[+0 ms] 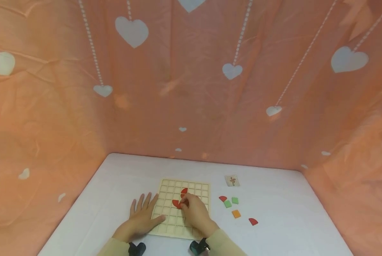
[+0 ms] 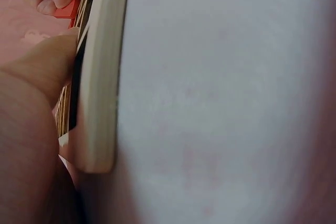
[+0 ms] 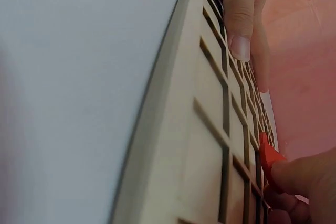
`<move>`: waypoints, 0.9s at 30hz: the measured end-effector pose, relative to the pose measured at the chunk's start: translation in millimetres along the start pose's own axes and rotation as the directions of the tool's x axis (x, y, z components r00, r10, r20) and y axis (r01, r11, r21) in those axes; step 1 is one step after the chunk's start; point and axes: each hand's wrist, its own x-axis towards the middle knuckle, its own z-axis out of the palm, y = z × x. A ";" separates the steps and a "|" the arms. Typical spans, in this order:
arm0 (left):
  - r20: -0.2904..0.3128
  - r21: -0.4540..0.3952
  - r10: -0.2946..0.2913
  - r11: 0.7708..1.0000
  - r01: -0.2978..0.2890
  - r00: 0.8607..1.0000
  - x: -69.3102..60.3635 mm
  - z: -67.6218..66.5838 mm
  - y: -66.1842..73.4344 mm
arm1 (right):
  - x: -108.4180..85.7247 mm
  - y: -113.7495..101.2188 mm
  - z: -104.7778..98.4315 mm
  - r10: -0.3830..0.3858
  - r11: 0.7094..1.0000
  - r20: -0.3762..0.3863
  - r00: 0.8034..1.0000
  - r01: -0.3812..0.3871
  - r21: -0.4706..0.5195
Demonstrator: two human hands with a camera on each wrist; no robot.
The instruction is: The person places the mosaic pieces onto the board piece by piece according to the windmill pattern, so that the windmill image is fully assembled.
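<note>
Fingers splayed, left hand [image 1: 141, 217] is obscuring board [image 1: 174, 233]; right hand [image 1: 196, 213] is pinching a red piece [image 3: 269, 156]; green tiles [image 1: 235, 200] are flanking.

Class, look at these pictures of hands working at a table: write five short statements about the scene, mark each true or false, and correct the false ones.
1. The left hand touches the grid board. True.
2. The right hand holds nothing. False: it pinches a red piece.
3. Two green squares lie to the right of the grid board. True.
4. The orange square lies on the grid board. False: it lies on the table, right of the grid board.
5. The small patterned card lies farther from the person than the orange square. True.
</note>
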 end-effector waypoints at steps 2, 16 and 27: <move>-0.008 0.008 0.001 1.000 -0.001 1.000 0.6 1.6 -1.0 | -0.2 0.6 -0.1 0.011 1.000 0.002 1.000 -0.011 -0.004; -0.025 0.009 0.015 1.000 -0.014 1.000 3.3 5.6 -3.2 | -0.7 -3.0 0.4 -0.014 0.996 -0.004 1.000 0.014 -0.086; -0.038 0.007 0.020 1.000 -0.020 0.999 5.2 9.4 -8.3 | -2.5 0.2 3.1 -0.017 0.993 -0.012 1.000 0.015 -0.114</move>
